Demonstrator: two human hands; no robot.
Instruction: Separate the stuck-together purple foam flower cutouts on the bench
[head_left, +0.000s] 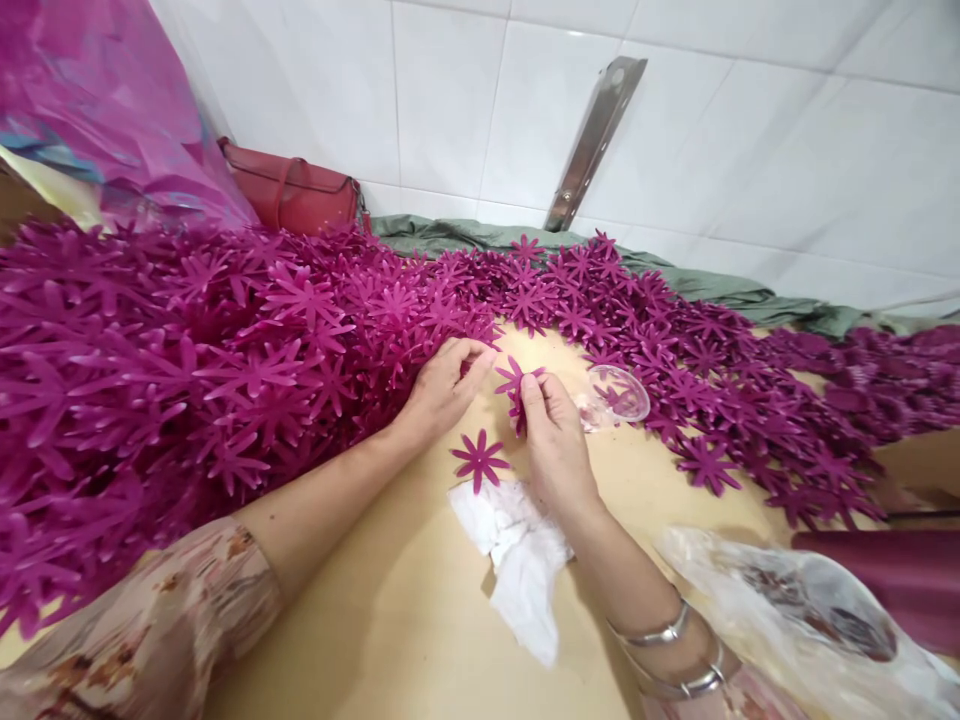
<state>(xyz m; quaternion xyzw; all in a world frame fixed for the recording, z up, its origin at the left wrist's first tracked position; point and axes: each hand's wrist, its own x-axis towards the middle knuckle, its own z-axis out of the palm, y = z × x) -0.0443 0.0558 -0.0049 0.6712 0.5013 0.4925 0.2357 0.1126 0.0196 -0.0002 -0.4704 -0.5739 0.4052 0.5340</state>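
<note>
Head view: my right hand (555,445) pinches magenta flower (512,380), just beyond white cloth (517,560). My left hand (444,388) curled at flower heap (187,370) edge, up-left of cloth; fingertips hidden, can't tell grip. Loose flower (480,460) touches cloth's far edge.

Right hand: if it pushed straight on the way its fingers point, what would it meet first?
Likely the flower pile just past the flower the right hand holds; depth is unclear.

Worktop (390,620): stretching tan before you.
Lying on it: magenta flower heap (150,380), single flower (480,460), white tissue (517,560), clear dish (619,392), plastic bag (810,610).
</note>
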